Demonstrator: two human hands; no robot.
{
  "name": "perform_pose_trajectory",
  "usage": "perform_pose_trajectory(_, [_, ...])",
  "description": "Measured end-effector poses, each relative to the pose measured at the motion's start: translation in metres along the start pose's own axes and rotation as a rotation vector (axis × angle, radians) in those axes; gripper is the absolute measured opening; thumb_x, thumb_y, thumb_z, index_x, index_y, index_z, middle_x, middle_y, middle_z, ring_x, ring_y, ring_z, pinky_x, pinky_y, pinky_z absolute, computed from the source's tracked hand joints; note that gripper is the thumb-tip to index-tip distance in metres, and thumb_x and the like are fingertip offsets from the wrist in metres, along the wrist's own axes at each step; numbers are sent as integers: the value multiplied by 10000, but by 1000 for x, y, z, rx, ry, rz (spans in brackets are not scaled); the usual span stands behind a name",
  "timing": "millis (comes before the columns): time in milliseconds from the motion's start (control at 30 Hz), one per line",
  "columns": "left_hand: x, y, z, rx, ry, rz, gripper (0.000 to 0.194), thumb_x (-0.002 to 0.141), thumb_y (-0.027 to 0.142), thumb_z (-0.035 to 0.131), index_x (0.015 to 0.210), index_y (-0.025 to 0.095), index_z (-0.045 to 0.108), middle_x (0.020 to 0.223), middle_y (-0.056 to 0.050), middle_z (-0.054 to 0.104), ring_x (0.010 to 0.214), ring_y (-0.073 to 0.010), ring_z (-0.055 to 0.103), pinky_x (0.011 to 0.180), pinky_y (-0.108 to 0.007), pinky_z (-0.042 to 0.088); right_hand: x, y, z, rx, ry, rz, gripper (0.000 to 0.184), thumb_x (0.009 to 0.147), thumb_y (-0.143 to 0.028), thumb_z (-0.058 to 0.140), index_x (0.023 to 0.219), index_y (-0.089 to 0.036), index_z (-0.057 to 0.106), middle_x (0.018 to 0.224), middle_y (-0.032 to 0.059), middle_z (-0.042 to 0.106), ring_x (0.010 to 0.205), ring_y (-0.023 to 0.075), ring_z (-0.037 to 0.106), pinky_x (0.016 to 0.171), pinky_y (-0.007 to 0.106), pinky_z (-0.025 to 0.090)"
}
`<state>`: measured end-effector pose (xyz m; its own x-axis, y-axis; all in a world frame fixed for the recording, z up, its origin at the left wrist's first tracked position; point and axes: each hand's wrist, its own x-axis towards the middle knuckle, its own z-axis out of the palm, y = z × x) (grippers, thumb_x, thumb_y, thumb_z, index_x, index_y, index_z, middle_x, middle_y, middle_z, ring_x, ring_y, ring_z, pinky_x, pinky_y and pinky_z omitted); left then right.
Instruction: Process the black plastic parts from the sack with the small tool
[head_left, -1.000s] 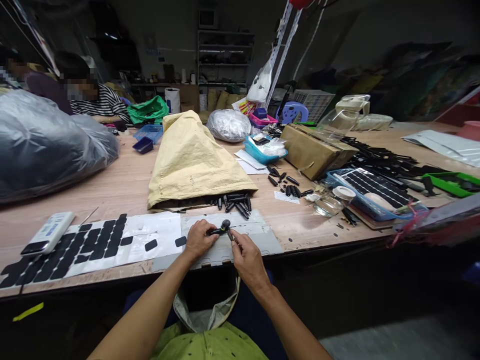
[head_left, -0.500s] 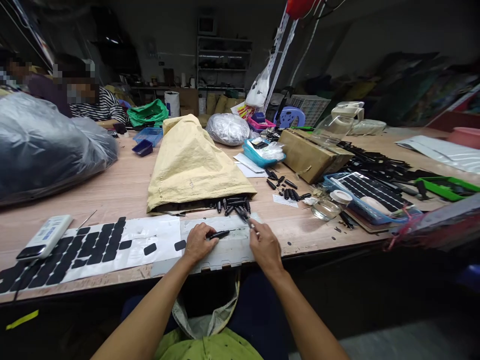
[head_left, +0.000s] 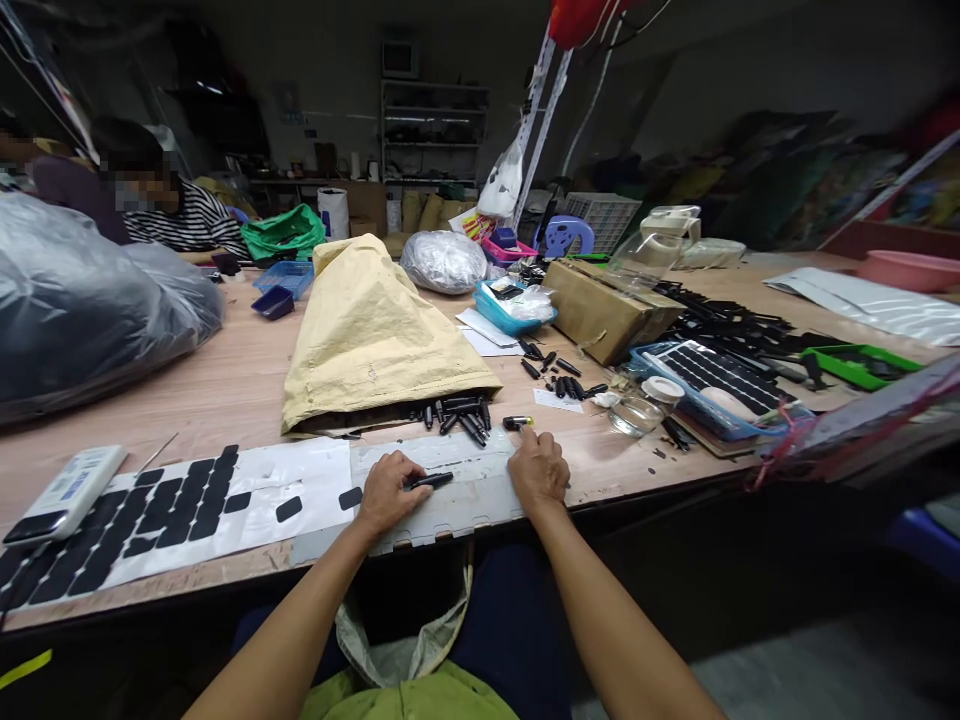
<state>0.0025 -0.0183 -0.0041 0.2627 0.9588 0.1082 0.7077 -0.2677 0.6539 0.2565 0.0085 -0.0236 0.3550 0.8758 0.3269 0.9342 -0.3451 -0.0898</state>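
My left hand (head_left: 390,492) rests on the grey board (head_left: 480,490), its fingers closed on a slim black tube-shaped part (head_left: 433,480). At the board's right edge, my right hand (head_left: 538,470) is curled with the palm down. What its fingers hold, if anything, is hidden. Just beyond its fingertips lies a small black-and-yellow object (head_left: 517,423), too small to name. A pile of black tube-shaped parts (head_left: 471,428) spills from the mouth of a yellow sack (head_left: 382,350) behind the board.
Left of the board, a white sheet (head_left: 259,500) carries black rounded stickers, with a white device (head_left: 67,490) on it. A large filled plastic bag (head_left: 97,300) stands further left. To the right are a glass jar (head_left: 637,412), a blue tray (head_left: 780,425) and a cardboard box (head_left: 600,310).
My right hand has moved from the parts pile to the board's right edge, and a dark piece now lies at the pile's front. My left hand keeps its black part.
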Motion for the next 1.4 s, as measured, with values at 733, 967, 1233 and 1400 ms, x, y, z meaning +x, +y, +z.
perform_pose_trajectory(733, [-35,22,-2,-136,36,24,126,809,333,633,836,218,676,938,-49,665,889,-204,597,791,-337,483,0,1,4,-17,32,-12,366,905,-173,403,1213,-138,598,990,138,568,877,236,538,644,311,371])
perform_pose_trajectory(967, [74,28,6,12,196,-334,224,842,357,550,768,189,677,885,-76,709,855,-218,629,694,-291,425,2,1,4,-6,7,-13,386,902,-163,403,1244,-131,579,1017,148,565,901,243,536,674,323,408])
perform_pose_trajectory(1233, [98,35,10,167,140,-497,203,754,366,606,680,190,674,837,-105,723,832,-262,644,605,-284,362,3,1,1,17,-3,-8,362,893,-158,416,1214,-128,580,1018,148,564,892,237,527,683,322,410])
perform_pose_trajectory(1400, [61,31,-11,173,59,-412,145,730,318,620,653,204,665,730,-41,695,749,-211,625,588,-270,352,2,0,0,17,-21,-3,377,914,-155,377,1234,-134,575,1037,145,567,914,249,535,684,333,409])
